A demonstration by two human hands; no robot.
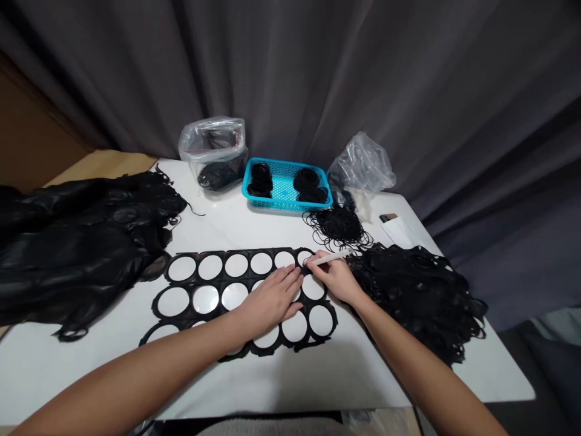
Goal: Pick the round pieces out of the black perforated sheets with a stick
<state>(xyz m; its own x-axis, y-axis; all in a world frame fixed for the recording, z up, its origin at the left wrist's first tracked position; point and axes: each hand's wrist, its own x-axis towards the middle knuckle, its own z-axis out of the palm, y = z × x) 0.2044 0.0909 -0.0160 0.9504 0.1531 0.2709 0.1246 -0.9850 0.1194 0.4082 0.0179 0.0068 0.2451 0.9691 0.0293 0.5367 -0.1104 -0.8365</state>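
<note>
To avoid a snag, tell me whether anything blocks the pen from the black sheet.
Nothing visible: the white pen in the right hand reaches the black sheet directly; the left hand lies flat beside its tip.

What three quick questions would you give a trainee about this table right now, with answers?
1. What does the right hand hold?
2. True or false: the left hand is pressing on the black sheet with round holes.
3. Where are the black coils? A) in the teal plastic basket; B) in a wooden crate; C) on a metal tray.

Key: 1. A white pen-like tool. 2. True. 3. A.
</note>
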